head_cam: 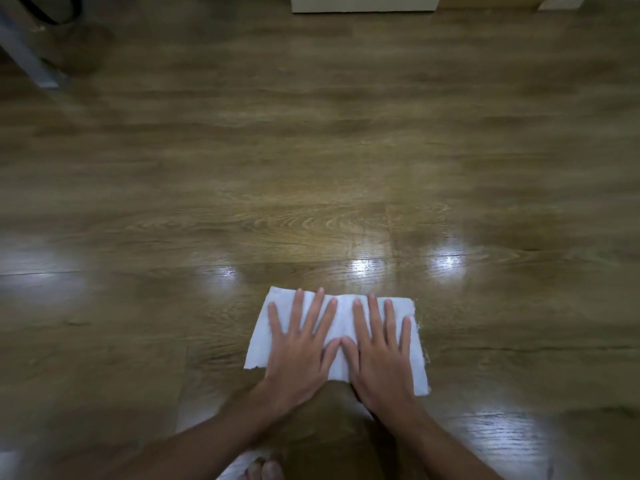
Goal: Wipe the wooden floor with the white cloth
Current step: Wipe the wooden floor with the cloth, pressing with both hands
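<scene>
A white cloth lies folded flat on the wooden floor, low in the middle of the view. My left hand presses on its left half with fingers straight and spread. Beside it, my right hand presses on the right half the same way. The two thumbs touch near the cloth's middle. Both forearms reach in from the bottom edge. The cloth's near edge is partly hidden by my wrists.
A white cabinet base stands at the far top edge, a pale wooden piece beside it. A grey metal leg and a dark cable are at the top left. My toes show at the bottom. Light glare spots lie ahead of the cloth.
</scene>
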